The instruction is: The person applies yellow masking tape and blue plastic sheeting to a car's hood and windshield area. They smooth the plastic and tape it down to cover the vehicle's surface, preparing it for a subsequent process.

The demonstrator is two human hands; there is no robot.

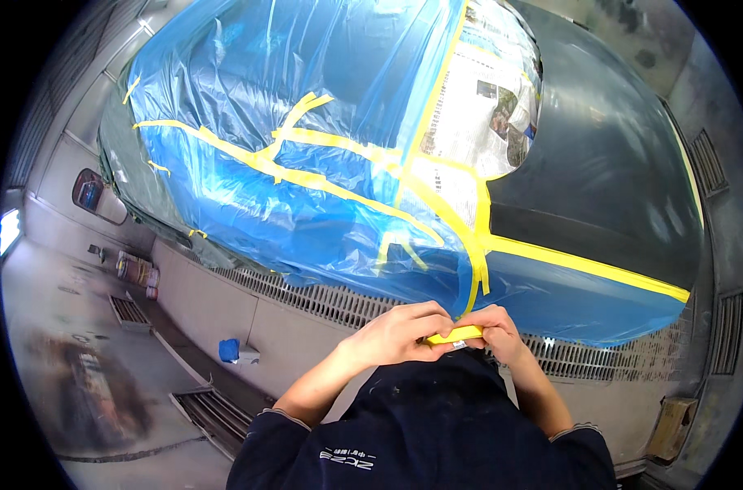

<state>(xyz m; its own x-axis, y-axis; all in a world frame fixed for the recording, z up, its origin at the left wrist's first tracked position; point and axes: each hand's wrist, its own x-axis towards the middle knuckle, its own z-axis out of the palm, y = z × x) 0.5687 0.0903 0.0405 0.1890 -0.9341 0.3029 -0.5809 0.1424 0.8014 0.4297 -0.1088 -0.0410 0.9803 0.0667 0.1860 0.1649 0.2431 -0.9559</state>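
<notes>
Left grip [400, 332]: pinches roll [451, 336]
Right grip [497, 329]: pinches roll's right end
Strip [475, 265]: on blue film [298, 224]
Technique: even tension, smoothing flat, should limit wrinkles

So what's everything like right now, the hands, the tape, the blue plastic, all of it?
Left hand: closed on the tape roll
Right hand: closed on it too
Yellow tape roll: held
Blue plastic: wrinkled, taped
Newspaper: taped along edges
Dark panel: uncovered
Cardboard box: open or shut, can't tell
</notes>
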